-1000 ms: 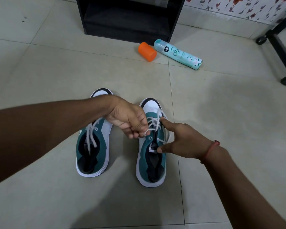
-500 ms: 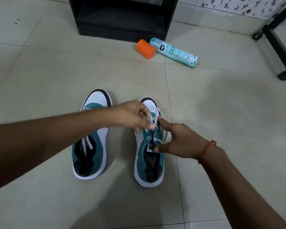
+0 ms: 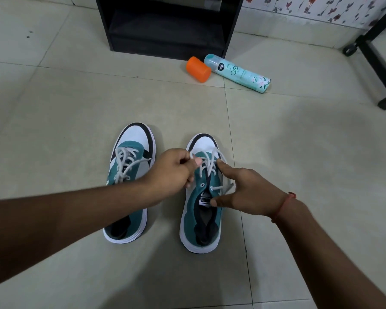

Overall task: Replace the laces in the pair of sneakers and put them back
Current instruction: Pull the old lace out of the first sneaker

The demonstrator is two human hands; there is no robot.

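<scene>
Two sneakers stand side by side on the floor (image 3: pixel 54 108). The left forearm hides part of the left sneaker (image 3: pixel 129 166). On the right sneaker (image 3: pixel 201 197), the left hand (image 3: pixel 172 172) pinches the white lace (image 3: pixel 206 166); the right hand (image 3: pixel 243 188) presses it, forefinger and thumb extended.

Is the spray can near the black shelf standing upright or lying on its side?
Lying on its side. The spray can rests lengthwise on the floor tiles, and its orange cap is off, lying beside it.
</scene>
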